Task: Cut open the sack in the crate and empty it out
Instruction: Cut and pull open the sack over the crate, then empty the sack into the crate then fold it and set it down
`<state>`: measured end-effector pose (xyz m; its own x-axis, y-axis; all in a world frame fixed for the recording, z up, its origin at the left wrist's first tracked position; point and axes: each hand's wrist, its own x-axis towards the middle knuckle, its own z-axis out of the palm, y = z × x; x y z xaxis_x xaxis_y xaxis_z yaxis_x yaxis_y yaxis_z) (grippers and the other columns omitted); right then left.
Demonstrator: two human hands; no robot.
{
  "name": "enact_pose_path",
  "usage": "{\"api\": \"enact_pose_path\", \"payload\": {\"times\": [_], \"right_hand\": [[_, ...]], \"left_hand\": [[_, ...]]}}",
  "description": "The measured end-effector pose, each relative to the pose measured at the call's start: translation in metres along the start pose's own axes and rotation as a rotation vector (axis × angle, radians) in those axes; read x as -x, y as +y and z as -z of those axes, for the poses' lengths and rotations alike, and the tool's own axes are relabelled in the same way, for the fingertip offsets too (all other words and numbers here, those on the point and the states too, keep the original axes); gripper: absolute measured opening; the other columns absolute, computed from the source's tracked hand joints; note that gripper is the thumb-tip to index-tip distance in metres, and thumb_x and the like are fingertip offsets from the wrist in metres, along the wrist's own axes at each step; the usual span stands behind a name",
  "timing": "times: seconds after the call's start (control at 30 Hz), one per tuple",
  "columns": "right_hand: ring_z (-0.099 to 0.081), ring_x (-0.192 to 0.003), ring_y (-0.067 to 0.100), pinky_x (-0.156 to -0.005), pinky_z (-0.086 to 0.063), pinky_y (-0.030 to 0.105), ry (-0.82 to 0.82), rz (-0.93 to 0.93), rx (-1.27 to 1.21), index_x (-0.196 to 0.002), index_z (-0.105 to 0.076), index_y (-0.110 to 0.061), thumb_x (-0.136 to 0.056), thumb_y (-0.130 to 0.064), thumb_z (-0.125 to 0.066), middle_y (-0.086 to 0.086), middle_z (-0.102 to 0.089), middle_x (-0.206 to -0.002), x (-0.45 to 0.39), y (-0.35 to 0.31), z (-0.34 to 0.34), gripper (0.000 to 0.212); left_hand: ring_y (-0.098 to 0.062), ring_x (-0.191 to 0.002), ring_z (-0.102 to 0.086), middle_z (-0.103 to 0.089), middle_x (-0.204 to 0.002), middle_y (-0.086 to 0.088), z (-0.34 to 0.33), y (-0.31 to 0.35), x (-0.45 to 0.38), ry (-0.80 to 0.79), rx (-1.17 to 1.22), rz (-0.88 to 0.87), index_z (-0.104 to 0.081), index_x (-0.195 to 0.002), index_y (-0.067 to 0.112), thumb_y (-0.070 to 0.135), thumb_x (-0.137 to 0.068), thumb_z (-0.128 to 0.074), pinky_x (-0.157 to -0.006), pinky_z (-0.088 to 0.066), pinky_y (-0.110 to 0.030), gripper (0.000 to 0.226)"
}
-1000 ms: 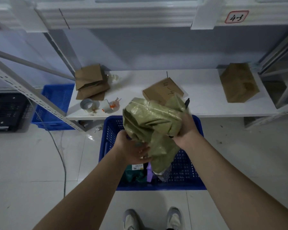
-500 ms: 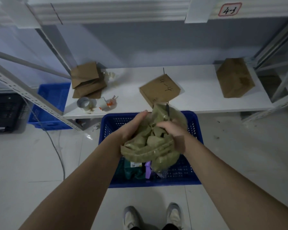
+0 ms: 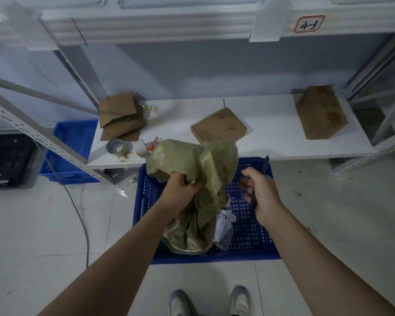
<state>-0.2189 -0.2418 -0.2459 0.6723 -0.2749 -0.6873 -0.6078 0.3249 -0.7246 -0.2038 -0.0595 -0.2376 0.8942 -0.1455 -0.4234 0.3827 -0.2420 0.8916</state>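
Green woven sack [image 3: 192, 179] at frame centre, held up over the blue crate [image 3: 255, 233], bunched and crumpled; its lower end hangs down into the crate's left half. Left hand [image 3: 180, 190] has its fingers clenched into the sack's middle folds, the only hand on it. Right hand [image 3: 260, 197] is apart from the sack, just to its right over the crate, fingers curled around a thin dark cutter [image 3: 261, 176] whose tip points up toward the shelf. Whitish packets [image 3: 224, 226] lie in the crate beside the sack's lower end, partly hidden by it; what sits under the sack can't be made out.

Crate stands on the pale tile floor, its far edge against the low white shelf [image 3: 271, 124]. On the shelf: a box [image 3: 219, 127] marked "4-4" just behind the sack, a second box [image 3: 320, 115] at the right, flattened cardboard [image 3: 120, 117] at the left, and a tape roll [image 3: 119, 147] near the front edge. A small orange-and-white item next to the tape is too small to identify. Second blue crate [image 3: 71, 151] at mid left under the rack, cable [image 3: 78, 213] running across the floor. Label [image 3: 309, 24] "4-3" at upper right. Shoes [image 3: 211, 302] at bottom centre.
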Motion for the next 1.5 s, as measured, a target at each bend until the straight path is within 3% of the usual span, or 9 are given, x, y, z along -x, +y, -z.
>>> {"api": "enact_pose_path", "payload": {"times": [0.13,0.3,0.43,0.53,0.63,0.73,1.0,1.23,1.5], "right_hand": [[-0.067,-0.102,0.024,-0.091,-0.053,0.041,-0.098,-0.058,0.103,-0.117,-0.065,-0.017,-0.062,-0.054,-0.079,0.004,-0.072,-0.111,-0.001,-0.009,-0.015,0.068],[-0.060,-0.082,0.026,-0.063,-0.049,0.033,0.052,-0.095,0.045,-0.117,-0.058,-0.002,-0.080,0.007,-0.057,0.012,-0.061,-0.097,-0.009,-0.002,-0.022,0.039],[-0.056,-0.079,0.029,-0.065,-0.048,0.036,0.078,-0.102,-0.079,-0.101,-0.060,-0.005,-0.074,0.021,-0.037,0.012,-0.054,-0.085,-0.013,-0.003,-0.013,0.044],[-0.056,-0.083,0.031,-0.077,-0.050,0.041,0.053,-0.089,-0.044,-0.098,-0.060,-0.008,-0.075,0.024,-0.033,0.013,-0.054,-0.084,-0.016,-0.006,-0.007,0.048],[-0.057,-0.082,0.031,-0.076,-0.051,0.041,0.015,-0.084,0.053,-0.100,-0.061,-0.014,-0.077,0.025,-0.030,0.014,-0.056,-0.084,-0.016,-0.006,-0.005,0.055],[-0.057,-0.079,0.027,-0.069,-0.050,0.035,-0.086,-0.051,0.106,-0.082,-0.055,-0.025,-0.077,0.025,-0.028,0.013,-0.056,-0.084,-0.015,0.001,-0.007,0.057],[-0.064,-0.078,0.030,-0.078,-0.052,0.044,-0.141,-0.065,-0.002,-0.084,-0.067,-0.010,-0.070,-0.009,-0.062,0.012,-0.064,-0.079,-0.027,0.007,0.000,0.015],[-0.069,-0.096,0.025,-0.090,-0.054,0.045,0.024,-0.017,0.181,-0.109,-0.070,-0.017,-0.054,-0.067,-0.072,0.002,-0.075,-0.098,-0.040,-0.026,0.007,0.074],[-0.053,-0.080,0.024,-0.074,-0.045,0.035,-0.002,0.044,0.393,-0.071,-0.041,-0.018,-0.077,0.013,-0.052,0.005,-0.049,-0.077,-0.040,-0.027,0.001,0.034]], "left_hand": [[-0.027,-0.113,-0.057,-0.064,-0.117,-0.013,-0.001,-0.026,0.003,-0.101,-0.400,-0.256,-0.063,-0.115,0.005,0.027,-0.078,-0.058,-0.096,-0.048,-0.039,0.043],[-0.031,-0.130,-0.041,-0.055,-0.133,-0.007,0.003,-0.045,-0.001,-0.245,-0.935,-0.263,-0.059,-0.126,0.016,0.042,-0.069,-0.053,-0.112,-0.022,-0.038,0.063],[-0.025,-0.135,-0.036,-0.036,-0.148,-0.002,0.027,-0.044,-0.004,-0.533,-0.365,0.358,-0.021,-0.149,0.023,0.029,-0.062,-0.077,-0.114,-0.030,-0.041,0.104],[-0.021,-0.103,-0.058,-0.061,-0.116,-0.007,0.041,-0.041,-0.009,-0.297,0.152,0.445,-0.043,-0.138,0.010,-0.009,-0.081,-0.044,-0.081,-0.049,-0.028,0.060],[-0.029,-0.108,-0.057,-0.058,-0.131,-0.016,0.044,-0.039,-0.024,-0.076,0.603,0.530,-0.048,-0.135,0.007,0.020,-0.090,-0.038,-0.090,-0.044,-0.040,0.047],[-0.026,-0.107,-0.061,-0.065,-0.119,-0.011,0.027,-0.023,-0.036,-0.088,0.527,0.537,-0.060,-0.119,0.015,0.050,-0.087,-0.053,-0.085,-0.046,-0.039,0.047],[-0.026,-0.093,-0.063,-0.066,-0.101,-0.010,0.009,-0.005,-0.047,-0.057,0.471,0.548,-0.059,-0.105,0.012,0.023,-0.087,-0.065,-0.074,-0.048,-0.037,0.023],[-0.025,-0.100,-0.063,-0.067,-0.110,-0.009,0.014,-0.008,-0.044,-0.123,0.436,0.413,-0.056,-0.120,0.015,0.009,-0.085,-0.064,-0.076,-0.051,-0.036,0.037],[-0.028,-0.110,-0.061,-0.068,-0.115,-0.009,0.022,-0.008,-0.031,-0.106,0.364,0.427,-0.061,-0.119,0.017,0.037,-0.076,-0.073,-0.101,-0.044,-0.045,0.049]]}}
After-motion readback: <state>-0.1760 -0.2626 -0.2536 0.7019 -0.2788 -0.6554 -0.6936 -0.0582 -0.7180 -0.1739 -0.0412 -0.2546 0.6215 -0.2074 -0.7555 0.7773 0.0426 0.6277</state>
